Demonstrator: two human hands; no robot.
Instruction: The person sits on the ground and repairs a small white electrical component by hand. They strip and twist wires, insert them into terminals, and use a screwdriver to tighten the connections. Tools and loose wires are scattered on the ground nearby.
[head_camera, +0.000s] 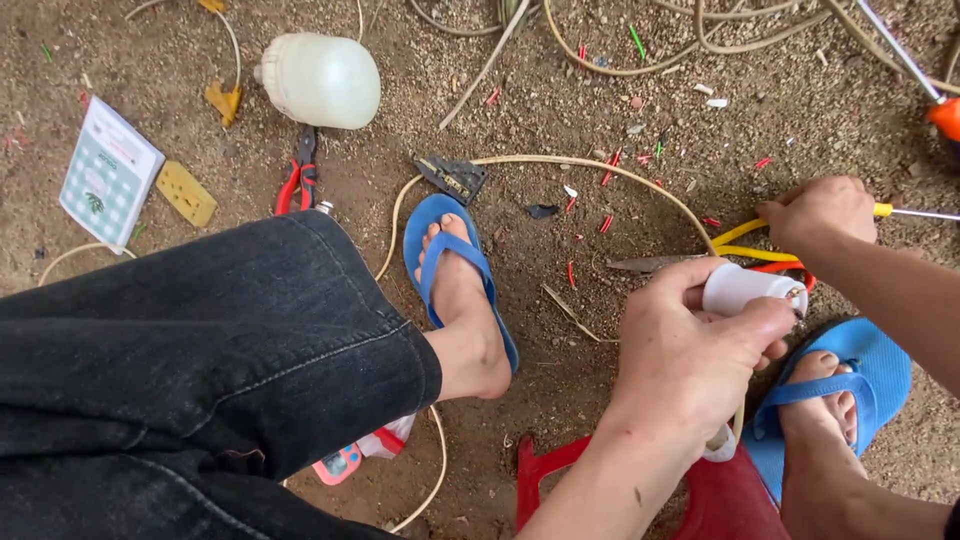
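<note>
My left hand (690, 360) is closed around a small white cylindrical fitting (745, 287), held just above the ground between my feet. Yellow wires (745, 240) and a red wire (785, 268) run from the fitting's end up to my right hand (820, 212). That hand is a closed fist gripping the wires together with a thin tool (915, 213), whose yellow collar and metal shaft stick out to the right. Both hands hover over sandy ground, close together.
My feet wear blue sandals (440, 225), and I sit on a red stool (555, 465). On the dirt lie a white bulb-shaped cover (320, 80), red-handled pliers (298, 180), a yellow plate (185, 193), a booklet (108, 172), a beige cable (560, 160), a blade (645, 264) and wire scraps.
</note>
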